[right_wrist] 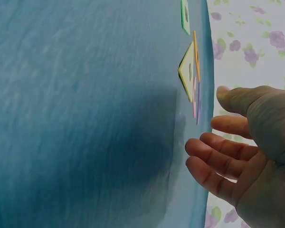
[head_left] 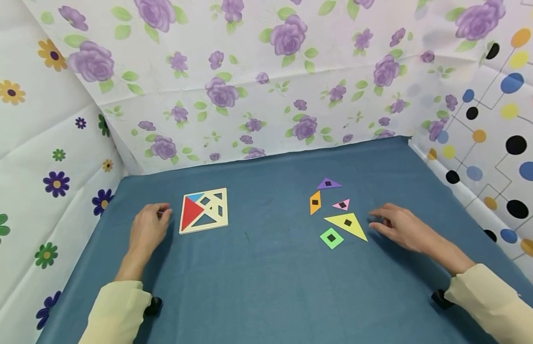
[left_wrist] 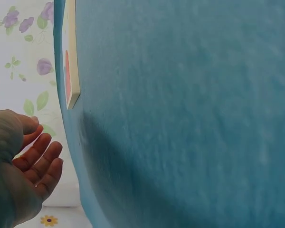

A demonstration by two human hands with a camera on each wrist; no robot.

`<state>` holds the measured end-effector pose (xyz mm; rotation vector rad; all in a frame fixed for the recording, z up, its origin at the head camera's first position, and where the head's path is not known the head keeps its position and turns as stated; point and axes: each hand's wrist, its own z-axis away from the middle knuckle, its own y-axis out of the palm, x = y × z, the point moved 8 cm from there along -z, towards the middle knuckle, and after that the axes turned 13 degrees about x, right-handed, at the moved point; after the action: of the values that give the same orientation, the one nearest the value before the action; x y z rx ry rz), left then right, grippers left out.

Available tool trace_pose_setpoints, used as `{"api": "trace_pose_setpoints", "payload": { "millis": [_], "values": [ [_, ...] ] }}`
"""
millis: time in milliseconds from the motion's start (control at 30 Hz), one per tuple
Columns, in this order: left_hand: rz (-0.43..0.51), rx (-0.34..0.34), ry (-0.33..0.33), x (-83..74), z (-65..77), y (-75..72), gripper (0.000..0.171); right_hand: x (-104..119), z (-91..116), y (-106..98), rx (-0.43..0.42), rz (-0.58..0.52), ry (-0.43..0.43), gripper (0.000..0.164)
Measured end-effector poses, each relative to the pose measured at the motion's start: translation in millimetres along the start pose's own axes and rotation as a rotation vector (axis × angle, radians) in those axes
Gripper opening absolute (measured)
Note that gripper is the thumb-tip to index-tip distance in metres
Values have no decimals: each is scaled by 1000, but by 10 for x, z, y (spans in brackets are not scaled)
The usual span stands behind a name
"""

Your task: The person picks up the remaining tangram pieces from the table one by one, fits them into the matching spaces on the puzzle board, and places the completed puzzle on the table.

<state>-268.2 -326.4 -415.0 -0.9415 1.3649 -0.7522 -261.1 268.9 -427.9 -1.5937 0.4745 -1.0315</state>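
A square wooden tangram board (head_left: pixel 225 220) lies left of centre on the blue cloth. In it sit a red triangle (head_left: pixel 190 213) and a blue triangle (head_left: pixel 194 196); its other cutouts show cloth. Just left of the board, my left hand (head_left: pixel 149 227) hovers with loosely bent fingers, holding nothing. Loose pieces lie to the right: a purple triangle (head_left: pixel 333 184), an orange parallelogram (head_left: pixel 318 197), a pink triangle (head_left: pixel 346 202), a yellow triangle (head_left: pixel 355 229) and a green square (head_left: pixel 325 237). Beside the yellow triangle my right hand (head_left: pixel 399 227) hovers, fingers relaxed around nothing.
Blue cloth (head_left: pixel 266 277) covers the table. A flowered sheet (head_left: pixel 249 71) rises along its back edge, with a patterned sheet (head_left: pixel 498 143) at the right and another (head_left: pixel 30 167) at the left. Each loose piece bears a dark square at its middle.
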Motion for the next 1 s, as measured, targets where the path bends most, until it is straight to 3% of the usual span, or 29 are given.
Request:
{"api": "trace_pose_setpoints", "payload": {
  "millis": [333, 700, 1000],
  "values": [
    [65, 11, -12, 28, -165, 97, 27, 147, -159, 43, 24, -6, -30, 31],
    [186, 80, -145, 55, -442, 247, 33, 218, -291, 106, 33, 4, -21, 33],
    [192, 128, -201, 102, -609, 343, 39, 202, -427, 180, 92, 11, 11, 42]
  ]
}}
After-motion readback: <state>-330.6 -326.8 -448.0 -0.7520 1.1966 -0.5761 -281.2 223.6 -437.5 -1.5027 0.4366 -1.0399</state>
